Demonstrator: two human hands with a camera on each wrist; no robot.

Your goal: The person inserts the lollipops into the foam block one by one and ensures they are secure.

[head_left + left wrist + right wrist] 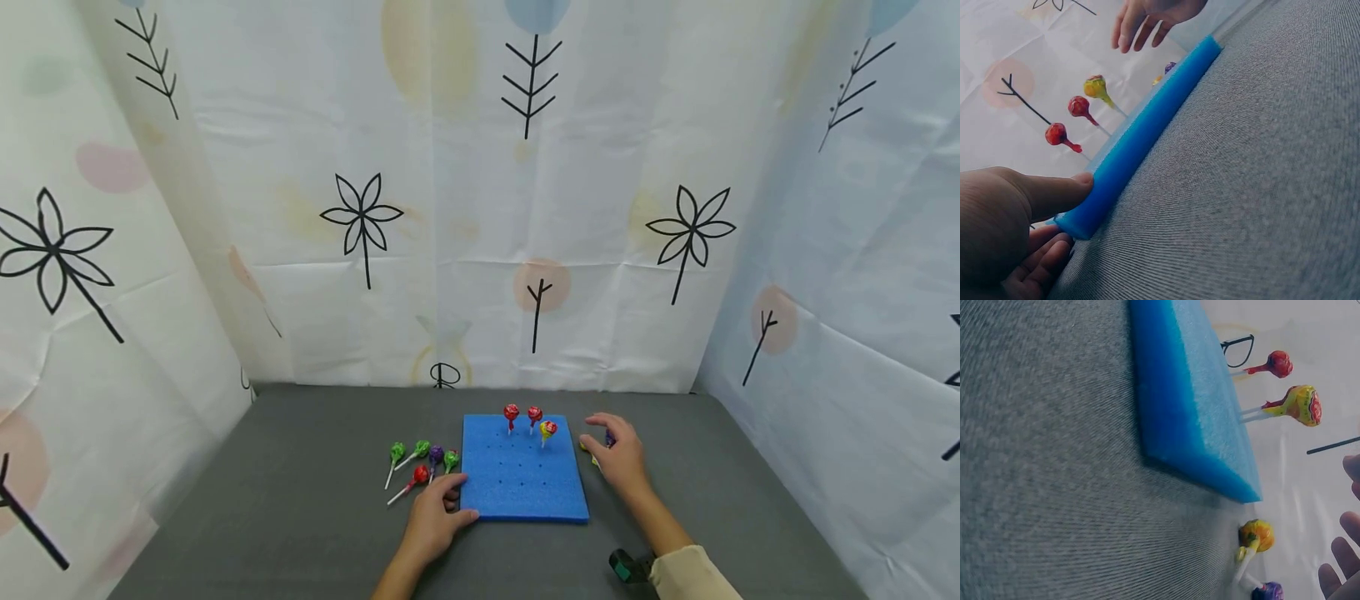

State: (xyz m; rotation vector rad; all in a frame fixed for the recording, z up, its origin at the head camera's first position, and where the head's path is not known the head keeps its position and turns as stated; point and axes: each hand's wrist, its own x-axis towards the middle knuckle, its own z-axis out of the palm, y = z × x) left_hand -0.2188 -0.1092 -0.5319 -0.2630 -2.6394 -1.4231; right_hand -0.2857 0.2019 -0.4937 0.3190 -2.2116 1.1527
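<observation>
A blue foam board (pixel 525 500) with rows of small holes lies on the grey table. My left hand (pixel 429 521) holds its front left corner, thumb (pixel 1063 194) against the edge and fingers around the side. Two red lollipops (pixel 512 412) and a yellow-and-red lollipop (pixel 548 429) stand on their sticks in the board's back part. To the right of the board, my right hand (pixel 624 458) hovers with fingers spread and nothing between them. Below it lie a yellow-orange lollipop (pixel 1256 535) and a purple lollipop (pixel 1269 592), partly hidden by the hand in the head view.
Left of the board several loose lollipops lie on the table: green ones (pixel 397 452), a purple one (pixel 436 455) and a red one (pixel 421 474). A dark device (pixel 628 567) sits by my right sleeve. Patterned white cloth (pixel 450 208) encloses the table's back and sides.
</observation>
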